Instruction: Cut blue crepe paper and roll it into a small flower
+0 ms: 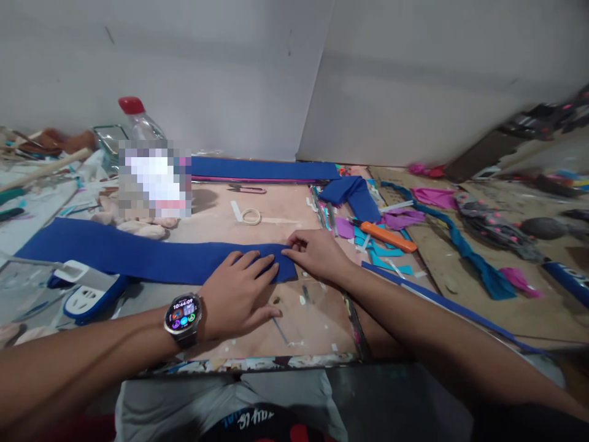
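A long blue fabric strip (156, 255) lies across the work table (271, 233), running from the far left to the middle. My left hand (239, 285) rests flat on it near its right end, fingers spread and thumb out to the side. At the strip's right end, my right hand (317, 253) pinches the upper corner between thumb and fingers. Behind the hands lie a ring of tape (251, 217) and a pair of thread snips (248, 189).
An orange utility knife (386, 236) lies among fabric scraps on the right. More blue fabric (262, 169) stretches along the wall. At left stand a red-capped bottle (142, 123) and a white-and-blue power strip (94, 294). A narrow blue strip (432, 301) runs under my right forearm.
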### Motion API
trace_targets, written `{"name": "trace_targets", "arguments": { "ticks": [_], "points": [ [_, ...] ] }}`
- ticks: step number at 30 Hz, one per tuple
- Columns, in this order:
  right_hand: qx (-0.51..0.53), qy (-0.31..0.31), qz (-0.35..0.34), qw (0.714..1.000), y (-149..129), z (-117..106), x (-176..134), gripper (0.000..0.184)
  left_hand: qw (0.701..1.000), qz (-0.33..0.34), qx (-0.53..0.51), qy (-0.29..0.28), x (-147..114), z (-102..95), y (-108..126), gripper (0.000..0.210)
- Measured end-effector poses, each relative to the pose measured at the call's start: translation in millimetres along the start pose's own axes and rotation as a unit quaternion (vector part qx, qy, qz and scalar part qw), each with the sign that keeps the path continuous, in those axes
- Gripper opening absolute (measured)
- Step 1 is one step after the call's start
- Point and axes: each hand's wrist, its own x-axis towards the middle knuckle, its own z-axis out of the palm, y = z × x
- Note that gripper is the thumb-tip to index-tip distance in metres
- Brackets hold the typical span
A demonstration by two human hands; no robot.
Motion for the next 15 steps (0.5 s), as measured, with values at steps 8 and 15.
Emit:
{"name": "trace_targets", "arguments": {
  "ticks": [8, 15],
  "points": [
    [-0.006, 0.007, -0.038, 0.999, -1.9, 7.0, -1.5, 0.004, 0.999, 0.0, -0.03, 0.011, -3.8, 6.6, -2.0, 0.084],
    [-0.021, 0.019, -0.045, 0.999, -3.8, 5.2, -2.9, 0.007, 0.998, 0.004, -0.061, 0.003, -2.6, 9.8, -7.2, 0.081]
  ]
}}
